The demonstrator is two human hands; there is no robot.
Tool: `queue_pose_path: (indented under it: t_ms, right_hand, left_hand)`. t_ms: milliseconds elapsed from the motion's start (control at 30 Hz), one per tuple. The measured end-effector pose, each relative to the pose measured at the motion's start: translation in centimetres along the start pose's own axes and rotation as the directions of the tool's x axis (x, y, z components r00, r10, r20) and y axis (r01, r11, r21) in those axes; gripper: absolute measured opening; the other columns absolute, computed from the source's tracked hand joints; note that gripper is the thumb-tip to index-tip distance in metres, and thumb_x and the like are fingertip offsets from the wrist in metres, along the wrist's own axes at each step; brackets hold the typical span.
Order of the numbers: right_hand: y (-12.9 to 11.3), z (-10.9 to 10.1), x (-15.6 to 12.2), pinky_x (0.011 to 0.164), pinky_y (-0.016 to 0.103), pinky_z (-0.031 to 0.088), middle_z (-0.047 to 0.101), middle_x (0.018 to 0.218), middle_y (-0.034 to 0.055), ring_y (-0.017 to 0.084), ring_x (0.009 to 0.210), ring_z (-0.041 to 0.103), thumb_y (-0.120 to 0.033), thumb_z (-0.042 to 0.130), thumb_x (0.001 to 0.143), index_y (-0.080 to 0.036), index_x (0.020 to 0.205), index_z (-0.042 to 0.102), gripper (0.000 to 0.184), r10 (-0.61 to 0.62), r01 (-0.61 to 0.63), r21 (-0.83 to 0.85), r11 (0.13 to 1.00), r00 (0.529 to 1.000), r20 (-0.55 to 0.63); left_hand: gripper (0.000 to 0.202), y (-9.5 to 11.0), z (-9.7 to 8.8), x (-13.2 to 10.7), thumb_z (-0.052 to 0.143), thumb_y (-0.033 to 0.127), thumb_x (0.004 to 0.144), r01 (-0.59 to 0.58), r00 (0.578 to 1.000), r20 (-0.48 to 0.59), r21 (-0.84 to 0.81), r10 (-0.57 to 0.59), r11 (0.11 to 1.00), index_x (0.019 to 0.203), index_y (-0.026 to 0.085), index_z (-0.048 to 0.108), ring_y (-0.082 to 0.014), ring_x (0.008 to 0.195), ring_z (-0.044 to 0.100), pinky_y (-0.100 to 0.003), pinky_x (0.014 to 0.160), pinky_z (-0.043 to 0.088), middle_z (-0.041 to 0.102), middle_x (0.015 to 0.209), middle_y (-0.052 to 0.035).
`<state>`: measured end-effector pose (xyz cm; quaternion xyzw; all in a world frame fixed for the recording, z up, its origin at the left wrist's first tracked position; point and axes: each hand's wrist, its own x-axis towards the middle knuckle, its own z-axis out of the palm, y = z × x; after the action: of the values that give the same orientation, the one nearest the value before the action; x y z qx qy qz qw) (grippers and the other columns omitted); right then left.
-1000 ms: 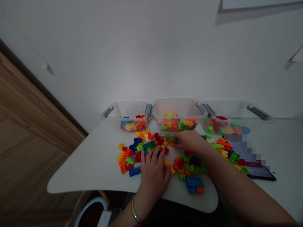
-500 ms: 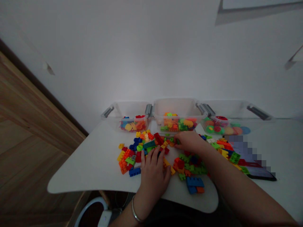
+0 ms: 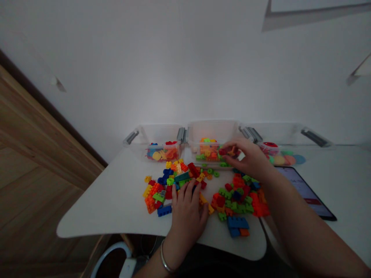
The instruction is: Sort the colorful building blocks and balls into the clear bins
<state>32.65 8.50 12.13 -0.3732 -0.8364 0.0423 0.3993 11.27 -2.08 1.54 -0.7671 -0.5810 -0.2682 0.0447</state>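
Note:
My right hand (image 3: 246, 156) hangs over the front of the middle clear plastic bin (image 3: 213, 133), pinching small red and orange plastic building bricks (image 3: 228, 151). My left hand (image 3: 187, 212) rests at the front of the table, its fingers apart against a loose heap of multicoloured bricks (image 3: 166, 187). Nothing shows in it, and its palm hides the surface below. A second heap of mostly green, red and orange bricks (image 3: 237, 200) lies to its right, with large blue bricks (image 3: 237, 226) at the front.
Clear bins with grey clips stand along the back: the left holds bricks (image 3: 162, 152), and the right holds round coloured pieces (image 3: 278, 157). A dark tablet (image 3: 304, 193) lies at right on the white table (image 3: 95, 216). A wooden panel runs along the left.
My right hand has risen from the heap to the middle bin with bricks in it. Bricks at right have shifted left, uncovering the tablet. My left hand has barely moved.

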Motion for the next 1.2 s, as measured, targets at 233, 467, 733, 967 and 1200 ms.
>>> queue_pose_path:
  t_ms: [233,467,733,967,1200]
  right_hand:
    - [2.1,-0.7,-0.4,0.080,0.038,0.048,0.067,0.088,0.0066,0.022,0.083,0.061,-0.035,0.060,0.082,-0.022,0.096,0.061,0.019,0.167,-0.265,-0.123,0.956,0.842,-0.514]
    - [4.5,-1.2,-0.4,0.081,0.041,0.045,0.072,0.084,0.0076,0.025,0.082,0.062,-0.040,0.060,0.080,-0.020,0.094,0.069,0.026,0.357,-0.455,-0.203,0.867,0.852,-0.384]
    - [4.8,-0.5,-0.6,0.087,0.044,0.044,0.074,0.092,0.0086,0.028,0.090,0.059,-0.040,0.055,0.085,-0.019,0.098,0.074,0.032,0.307,-0.387,-0.355,0.851,0.915,-0.262]
    - [5.0,-0.5,-0.6,0.087,0.045,0.044,0.074,0.092,0.0085,0.028,0.091,0.059,-0.040,0.054,0.086,-0.021,0.098,0.075,0.031,0.304,-0.378,-0.355,0.855,0.920,-0.247]
    - [4.4,-1.6,-0.6,0.088,0.044,0.044,0.073,0.097,0.0109,0.027,0.089,0.061,-0.038,0.056,0.085,-0.019,0.100,0.073,0.030,0.211,-0.300,-0.369,0.880,0.942,-0.263]
  left_hand:
    - [0.045,0.0,0.0,0.0,0.054,0.026,0.085,0.017,1.000,0.006,-0.040,-0.017,0.999,0.130,0.019,0.057,-0.0317,0.125,0.051,-0.065,0.115,0.021,0.058,0.138,-0.0093]
    - [0.046,0.0,0.1,0.0,0.054,0.026,0.085,0.012,1.000,0.005,-0.039,-0.012,0.999,0.130,0.019,0.057,-0.0319,0.125,0.051,-0.065,0.115,0.021,0.057,0.138,-0.0103]
    - [0.045,0.0,0.0,0.0,0.053,0.027,0.086,0.016,1.000,0.012,-0.031,-0.015,0.999,0.130,0.019,0.057,-0.0315,0.125,0.051,-0.065,0.115,0.021,0.057,0.138,-0.0094]
    - [0.046,0.0,0.0,0.0,0.054,0.026,0.085,0.009,1.000,0.013,-0.013,-0.009,1.000,0.130,0.020,0.057,-0.0313,0.125,0.051,-0.065,0.115,0.022,0.057,0.138,-0.0094]
    - [0.045,0.0,0.1,0.0,0.054,0.027,0.085,0.015,1.000,0.018,-0.022,-0.015,1.000,0.130,0.020,0.057,-0.0312,0.125,0.051,-0.065,0.115,0.021,0.057,0.138,-0.0088]
